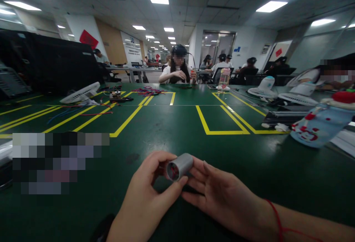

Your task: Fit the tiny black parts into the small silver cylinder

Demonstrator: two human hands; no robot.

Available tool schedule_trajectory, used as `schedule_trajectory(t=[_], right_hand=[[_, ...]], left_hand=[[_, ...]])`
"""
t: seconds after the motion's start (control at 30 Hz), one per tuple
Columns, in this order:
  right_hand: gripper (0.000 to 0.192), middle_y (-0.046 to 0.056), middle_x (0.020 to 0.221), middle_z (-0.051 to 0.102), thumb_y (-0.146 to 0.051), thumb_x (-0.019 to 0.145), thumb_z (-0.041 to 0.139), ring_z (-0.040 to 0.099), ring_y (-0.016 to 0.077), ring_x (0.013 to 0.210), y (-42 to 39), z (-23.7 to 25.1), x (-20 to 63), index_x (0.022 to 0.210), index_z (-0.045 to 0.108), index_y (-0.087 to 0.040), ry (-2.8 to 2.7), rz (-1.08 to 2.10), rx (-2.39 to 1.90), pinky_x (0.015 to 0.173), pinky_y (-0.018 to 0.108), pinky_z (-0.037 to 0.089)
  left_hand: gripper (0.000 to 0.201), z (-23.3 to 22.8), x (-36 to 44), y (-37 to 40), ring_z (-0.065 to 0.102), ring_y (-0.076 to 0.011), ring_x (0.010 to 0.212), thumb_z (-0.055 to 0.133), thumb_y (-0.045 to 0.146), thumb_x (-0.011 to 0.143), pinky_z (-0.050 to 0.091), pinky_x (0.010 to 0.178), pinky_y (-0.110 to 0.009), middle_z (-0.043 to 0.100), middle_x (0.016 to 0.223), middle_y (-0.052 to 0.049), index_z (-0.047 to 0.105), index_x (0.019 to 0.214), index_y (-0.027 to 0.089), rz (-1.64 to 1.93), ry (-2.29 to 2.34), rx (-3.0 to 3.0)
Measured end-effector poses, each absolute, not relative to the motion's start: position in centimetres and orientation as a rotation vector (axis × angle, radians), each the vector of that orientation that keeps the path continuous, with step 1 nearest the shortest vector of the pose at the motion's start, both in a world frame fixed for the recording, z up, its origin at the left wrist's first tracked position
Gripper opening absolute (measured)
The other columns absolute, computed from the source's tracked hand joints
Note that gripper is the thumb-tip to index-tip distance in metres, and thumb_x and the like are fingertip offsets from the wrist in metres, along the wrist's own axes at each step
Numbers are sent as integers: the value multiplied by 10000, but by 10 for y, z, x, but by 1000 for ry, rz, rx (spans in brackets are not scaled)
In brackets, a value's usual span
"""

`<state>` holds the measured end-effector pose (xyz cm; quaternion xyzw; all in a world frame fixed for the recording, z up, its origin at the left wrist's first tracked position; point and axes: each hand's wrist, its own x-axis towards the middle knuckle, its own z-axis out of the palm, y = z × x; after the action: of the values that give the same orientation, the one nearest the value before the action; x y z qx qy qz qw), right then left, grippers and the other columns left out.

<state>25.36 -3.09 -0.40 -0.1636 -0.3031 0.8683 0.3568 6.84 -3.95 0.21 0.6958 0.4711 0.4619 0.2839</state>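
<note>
Low in the middle of the head view is a short grey tube (185, 163), tilted, with its round mouth turned towards me. Something dark with red parts, perhaps wires, shows inside the mouth; I cannot make out what it is. My left hand (146, 194) grips the tube, thumb below the mouth and fingers behind its left side. On the other side, my right hand (224, 194) has its palm up and its fingers stretched out, the fingertips at the tube's right end. The far end of the tube is hidden by those fingers.
Yellow tape (227, 132) marks areas on the green table (158, 135). Loose red and blue wires (149, 91) lie farther back. At the right stand a light-blue cup (318, 125) and white fans (263, 88). A person (179, 70) sits opposite. A blurred patch hides the left front.
</note>
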Motion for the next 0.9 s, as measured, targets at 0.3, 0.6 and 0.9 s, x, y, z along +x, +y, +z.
schedule_trajectory(t=[0.3, 0.6, 0.9], right_hand=[[333, 110, 1184, 526, -308, 933, 390, 536, 126, 1024, -35, -7, 257, 1170, 544, -132, -953, 2302, -413, 1052, 395, 297], [345, 103, 1133, 543, -322, 937, 369, 543, 122, 972, -34, -9, 256, 1149, 551, -119, -927, 2289, -435, 1037, 392, 316], [415, 43, 1415, 340, -338, 938, 344, 420, 202, 1209, -40, -5, 254, 1347, 400, -304, -919, 2124, -392, 1017, 428, 329]], left_hand=[[347, 7, 68, -48, 581, -186, 841, 702, 162, 733, 494, 721, -327, 599, 923, -15, 599, 1044, 277, 1322, 1163, 2225], [374, 3, 68, -48, 574, -184, 883, 686, 141, 742, 481, 754, -336, 577, 962, -9, 577, 1065, 295, 1291, 1186, 2240], [255, 9, 66, -46, 581, -195, 797, 645, 267, 776, 461, 698, -327, 635, 909, -8, 573, 1021, 269, 1177, 1407, 1987]])
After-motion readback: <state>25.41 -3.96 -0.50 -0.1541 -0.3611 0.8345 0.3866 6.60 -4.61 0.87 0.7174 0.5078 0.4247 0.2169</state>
